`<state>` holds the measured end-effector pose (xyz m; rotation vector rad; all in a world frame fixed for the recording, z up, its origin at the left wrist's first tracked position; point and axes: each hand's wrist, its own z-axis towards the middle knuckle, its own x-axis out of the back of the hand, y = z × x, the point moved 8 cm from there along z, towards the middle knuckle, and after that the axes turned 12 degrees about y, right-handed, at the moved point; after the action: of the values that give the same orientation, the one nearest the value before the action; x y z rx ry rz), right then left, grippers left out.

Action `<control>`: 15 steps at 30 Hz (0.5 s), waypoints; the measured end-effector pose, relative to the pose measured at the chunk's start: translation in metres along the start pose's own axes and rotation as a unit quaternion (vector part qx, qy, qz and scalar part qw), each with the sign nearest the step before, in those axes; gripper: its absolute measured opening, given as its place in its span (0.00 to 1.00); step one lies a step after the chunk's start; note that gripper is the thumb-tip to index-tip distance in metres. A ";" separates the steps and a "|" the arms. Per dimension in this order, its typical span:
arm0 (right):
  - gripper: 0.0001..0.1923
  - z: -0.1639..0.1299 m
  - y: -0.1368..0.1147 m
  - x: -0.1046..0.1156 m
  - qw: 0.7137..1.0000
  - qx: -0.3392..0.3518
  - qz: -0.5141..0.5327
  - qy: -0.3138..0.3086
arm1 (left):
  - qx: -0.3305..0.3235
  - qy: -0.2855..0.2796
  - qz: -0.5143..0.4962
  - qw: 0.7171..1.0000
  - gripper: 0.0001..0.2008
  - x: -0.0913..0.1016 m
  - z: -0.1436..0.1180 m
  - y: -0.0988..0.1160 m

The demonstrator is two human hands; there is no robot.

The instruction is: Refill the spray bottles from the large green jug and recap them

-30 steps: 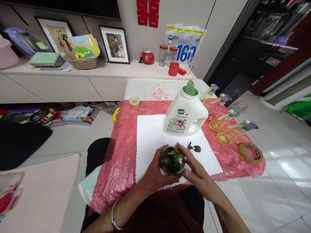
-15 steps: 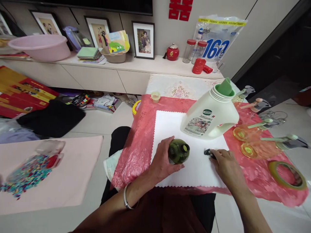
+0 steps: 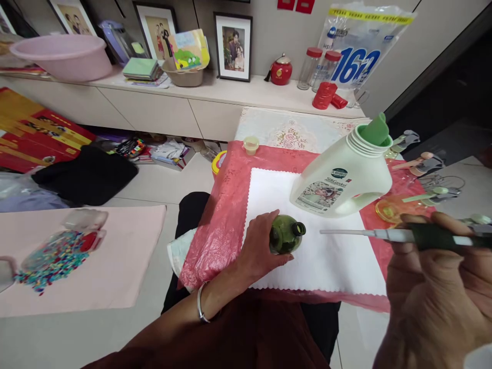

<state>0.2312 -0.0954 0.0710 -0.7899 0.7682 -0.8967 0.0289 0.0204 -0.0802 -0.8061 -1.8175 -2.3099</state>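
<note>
Right hand, raised near the camera, fingers closed around a dark green pump head whose pale dip tube points left toward the bottle. Left hand wraps the small dark green bottle, which stands on the white mat with its neck open. The pump is thus off the bottle and not yet seated. Behind stands the white detergent jug, its green spout uncovered.
</note>
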 end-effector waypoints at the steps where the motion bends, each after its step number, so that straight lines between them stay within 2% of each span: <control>1: 0.16 -0.002 -0.001 -0.005 1.000 0.000 0.004 -0.002 | -0.002 -0.001 0.002 1.000 0.52 0.000 0.000 0.001; 7: 0.16 -0.016 0.012 -0.021 0.997 -0.012 0.026 -0.069 | -0.010 -0.012 -0.003 1.000 0.52 0.001 -0.001 0.006; 15: 0.20 -0.055 0.067 -0.027 0.974 -0.122 -0.035 -0.189 | -0.042 -0.006 -0.017 0.999 0.56 0.000 -0.004 0.018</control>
<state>0.1990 -0.0597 -0.0056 -1.1731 0.5204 -0.6915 0.0345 0.0119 -0.0645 -0.8087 -1.7622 -2.4224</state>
